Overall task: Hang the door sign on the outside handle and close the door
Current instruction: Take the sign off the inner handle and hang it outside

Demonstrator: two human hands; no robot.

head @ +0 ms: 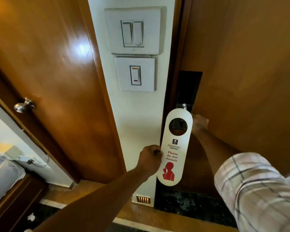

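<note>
the sign (174, 148) is gripped at its left edge by the left hand (151, 159), held upright before the door (241, 81) edge, its round hole empty. the handle (185, 107) is grasped by the right hand (199, 123); blurred

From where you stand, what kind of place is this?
Most likely a hotel room, just inside its entrance. The left hand holds a door sign printed "Please do not disturb" under a hotel-style name, the door has a dark lock plate, and a bed edge shows at lower left.
</note>
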